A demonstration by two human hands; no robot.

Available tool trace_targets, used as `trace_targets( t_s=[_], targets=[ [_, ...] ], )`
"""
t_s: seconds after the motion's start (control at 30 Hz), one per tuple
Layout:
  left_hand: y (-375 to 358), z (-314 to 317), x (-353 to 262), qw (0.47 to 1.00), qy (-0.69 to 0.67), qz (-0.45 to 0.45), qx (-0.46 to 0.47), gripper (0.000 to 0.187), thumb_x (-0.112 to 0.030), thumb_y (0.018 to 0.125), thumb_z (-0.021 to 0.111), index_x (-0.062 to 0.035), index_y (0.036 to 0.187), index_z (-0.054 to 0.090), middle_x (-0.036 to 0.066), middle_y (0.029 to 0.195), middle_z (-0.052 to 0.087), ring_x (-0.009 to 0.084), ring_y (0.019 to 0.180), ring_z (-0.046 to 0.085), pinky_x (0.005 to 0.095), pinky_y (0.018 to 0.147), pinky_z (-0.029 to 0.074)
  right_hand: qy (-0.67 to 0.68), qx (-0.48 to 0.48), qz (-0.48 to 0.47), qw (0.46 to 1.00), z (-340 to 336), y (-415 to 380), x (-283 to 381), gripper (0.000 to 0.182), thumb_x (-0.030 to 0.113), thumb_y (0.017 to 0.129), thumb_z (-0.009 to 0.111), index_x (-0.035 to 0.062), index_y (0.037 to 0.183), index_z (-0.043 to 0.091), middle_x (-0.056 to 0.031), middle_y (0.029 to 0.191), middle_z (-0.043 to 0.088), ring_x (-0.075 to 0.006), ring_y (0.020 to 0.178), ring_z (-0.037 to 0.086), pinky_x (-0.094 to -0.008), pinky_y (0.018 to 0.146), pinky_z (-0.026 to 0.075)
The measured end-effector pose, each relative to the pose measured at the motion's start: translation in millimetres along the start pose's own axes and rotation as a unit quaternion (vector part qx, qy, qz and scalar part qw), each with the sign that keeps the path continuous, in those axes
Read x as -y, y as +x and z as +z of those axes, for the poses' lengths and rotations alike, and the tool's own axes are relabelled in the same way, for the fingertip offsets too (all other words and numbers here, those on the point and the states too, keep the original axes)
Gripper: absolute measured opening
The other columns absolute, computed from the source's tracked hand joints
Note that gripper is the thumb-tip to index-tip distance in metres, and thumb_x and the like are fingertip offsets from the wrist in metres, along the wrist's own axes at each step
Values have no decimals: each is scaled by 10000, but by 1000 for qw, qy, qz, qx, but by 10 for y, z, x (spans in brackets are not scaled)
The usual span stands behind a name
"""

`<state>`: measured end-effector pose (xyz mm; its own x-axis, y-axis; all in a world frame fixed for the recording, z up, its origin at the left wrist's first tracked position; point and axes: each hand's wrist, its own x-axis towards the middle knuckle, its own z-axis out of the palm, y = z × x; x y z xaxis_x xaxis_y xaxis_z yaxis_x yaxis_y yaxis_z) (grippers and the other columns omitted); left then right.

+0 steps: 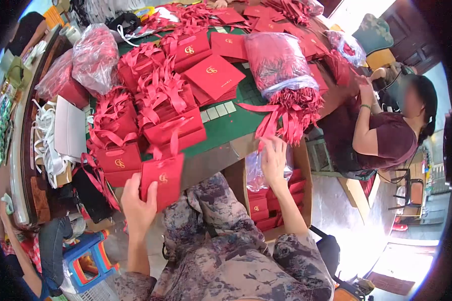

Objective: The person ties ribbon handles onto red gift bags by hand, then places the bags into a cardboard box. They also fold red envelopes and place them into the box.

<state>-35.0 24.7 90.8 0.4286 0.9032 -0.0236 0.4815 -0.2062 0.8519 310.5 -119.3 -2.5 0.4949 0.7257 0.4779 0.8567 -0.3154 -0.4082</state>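
The left hand (138,203) pinches a flat red gift bag (161,181) upright by its lower edge at the table (221,153) front, while the right hand (273,159), fingers loosely spread and empty, reaches for ribbon handles (281,120) spilling from a plastic-wrapped bundle.

Left hand (138,203): raised at 10 o'clock of the lap, forearm bare, rising from 6 toward 12 o'clock; fingers curled shut in a grip, thumb toward 1 o'clock. Right hand (273,160): reached out at 1 o'clock, forearm bare, slanting up from the patterned sleeve; palm down, fingers spread and pointing to 12 o'clock, unclenched.
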Motion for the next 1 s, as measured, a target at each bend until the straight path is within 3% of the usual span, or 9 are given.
trace_targets(
  t_s=[0.1,0.23,0.47,0.57,0.67,0.73,0.8,0.87,1.0],
  targets=[
    [-70,58,-350,948,240,185,-98,428,0,787,673,-25,1213,632,142,909,554,330,860,532,429,796,451,-62,10,-49,997,-2,-54,-168,361,-34,738,663,95,1075,680,-120,1133,584,-360,1117,552,-468,955,467],
    [-172,497,-409,945,274,180,-5,694,22,694,680,-124,1365,576,123,1014,502,321,974,510,421,825,461,-24,-3,-94,995,147,-104,-353,251,8,743,681,98,976,672,-87,1126,616,-320,1135,562,-466,982,447],
    [-94,1284,-69,964,209,156,57,757,-101,692,786,-75,1394,506,172,1159,498,361,1056,494,460,893,457,26,-49,-136,989,-90,129,-291,162,26,806,670,41,962,628,-109,979,640,-327,1013,607,-478,949,449],
    [-65,1428,-80,960,210,166,78,823,-262,678,862,-78,1389,491,203,1296,466,394,1162,443,494,979,405,67,-11,-90,994,-95,187,-386,118,37,844,658,36,958,628,-127,940,636,-336,997,605,-461,912,471],
    [114,1562,-123,955,204,203,79,782,-230,697,843,-78,1381,498,195,1285,472,390,1150,454,493,966,411,26,86,-94,992,-132,202,-406,85,54,877,648,29,955,627,-134,910,629,-340,967,602,-458,842,487],
    [340,1681,-237,952,183,233,74,740,-190,721,816,-84,1382,499,185,1289,474,385,1145,461,489,943,424,176,68,-11,982,-120,148,-390,82,71,923,617,0,947,648,-167,877,619,-370,904,602,-453,863,477],
    [620,1857,-370,929,167,325,54,709,-160,734,797,-99,1378,505,174,1279,481,378,1132,473,482,920,440,161,-12,45,986,-49,194,-520,181,146,943,631,3,1055,636,-174,941,605,-383,939,580,-473,859,478],
    [923,2090,-538,915,176,357,61,713,-154,734,790,-110,1385,503,174,1299,479,374,1144,474,478,927,444,-89,-116,81,986,-89,429,-626,369,240,931,666,-7,1187,570,-204,1090,571,-397,1043,547,-489,898,470],
    [1502,2737,-760,845,225,485,34,687,-155,778,726,-138,1422,489,168,1444,422,367,1251,450,470,1006,428,-155,-49,227,960,28,605,-750,582,331,869,737,-31,1249,487,-275,1195,486,-449,1105,496,-530,923,447]
  ],
)
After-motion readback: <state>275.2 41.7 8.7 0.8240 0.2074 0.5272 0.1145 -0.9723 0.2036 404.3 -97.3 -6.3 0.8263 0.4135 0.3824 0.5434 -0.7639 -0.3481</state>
